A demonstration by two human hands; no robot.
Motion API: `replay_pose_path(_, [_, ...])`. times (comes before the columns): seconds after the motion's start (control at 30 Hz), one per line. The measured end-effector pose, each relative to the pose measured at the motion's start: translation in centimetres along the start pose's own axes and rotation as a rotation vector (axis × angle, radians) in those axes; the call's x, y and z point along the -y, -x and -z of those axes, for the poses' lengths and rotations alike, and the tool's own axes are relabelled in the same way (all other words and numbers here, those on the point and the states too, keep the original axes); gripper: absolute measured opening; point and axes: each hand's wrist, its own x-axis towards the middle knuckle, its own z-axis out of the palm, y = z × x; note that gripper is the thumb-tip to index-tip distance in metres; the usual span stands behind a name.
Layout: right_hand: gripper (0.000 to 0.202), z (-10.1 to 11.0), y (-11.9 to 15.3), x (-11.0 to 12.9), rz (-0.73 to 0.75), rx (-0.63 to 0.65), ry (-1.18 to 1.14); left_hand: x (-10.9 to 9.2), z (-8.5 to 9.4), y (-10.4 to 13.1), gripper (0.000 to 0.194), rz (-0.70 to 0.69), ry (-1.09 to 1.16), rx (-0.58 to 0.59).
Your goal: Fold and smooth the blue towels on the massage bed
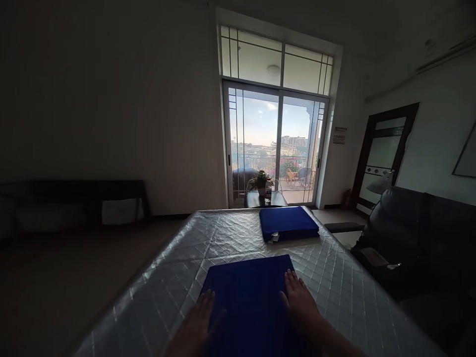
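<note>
Directly before me a flat blue folded cloth item (pixel 253 297) lies on a table with a silvery quilted cover (pixel 178 287); its near end runs out of the picture. My left hand (pixel 197 317) rests along its left edge, fingers stretched forward and slightly blurred. On the opposite edge my right hand (pixel 299 300) lies flat, its fingers extended and thumb apart on the blue surface. Farther back sits a second blue folded cloth item (pixel 288 223), thicker, with white tags on its front edge. Neither hand touches that one.
A small dark table (pixel 256 200) with a potted plant (pixel 261 181) and a bottle (pixel 268 191) stands beyond, before glass sliding doors (pixel 256 129). A black leather armchair (pixel 420 233) flanks the right side. A dark low bench (pixel 89 193) is along the left wall.
</note>
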Motion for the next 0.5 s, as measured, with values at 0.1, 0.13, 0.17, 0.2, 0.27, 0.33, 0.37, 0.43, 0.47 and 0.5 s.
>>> replay_pose_path(0.1, [0.073,-0.6,1.4,-0.3,-0.01,-0.003,-0.014,-1.0,2.7,0.4,0.085,0.017,-0.046,0.131])
replay_pose_path(0.13, [0.074,-0.8,1.8,-0.4,-0.009,-0.01,-0.033,-1.6,3.8,0.5,0.084,0.021,-0.062,0.153])
replay_pose_path(0.17, [0.076,-0.9,2.0,-0.5,-0.003,-0.018,-0.059,-2.3,4.8,0.5,0.083,0.027,-0.074,0.164])
replay_pose_path(0.2, [0.077,-1.0,2.2,-0.5,0.004,-0.025,-0.09,-3.2,5.6,0.5,0.083,0.029,-0.082,0.167])
replay_pose_path(0.27, [0.079,-1.0,2.4,-0.6,0.018,-0.035,-0.139,-5.7,6.9,0.4,0.081,0.0,-0.088,0.152])
replay_pose_path(0.33, [0.078,-0.8,2.3,-0.5,0.021,-0.028,-0.141,-9.3,7.4,0.2,0.078,-0.088,-0.076,0.138])
replay_pose_path(0.37, [0.077,-0.8,2.2,-0.5,0.019,-0.024,-0.129,-11.3,7.4,0.0,0.076,-0.147,-0.053,0.133])
replay_pose_path(0.43, [0.073,-0.9,1.9,-0.6,0.02,-0.015,-0.084,-15.4,6.9,-0.3,0.073,-0.275,0.029,0.121])
replay_pose_path(0.47, [0.07,-1.0,1.7,-0.7,0.031,-0.006,-0.057,-17.3,6.6,-0.5,0.072,-0.341,0.078,0.119])
replay_pose_path(0.5, [0.068,-1.2,1.6,-0.9,0.046,-0.001,-0.032,-18.9,6.2,-0.7,0.072,-0.398,0.121,0.122])
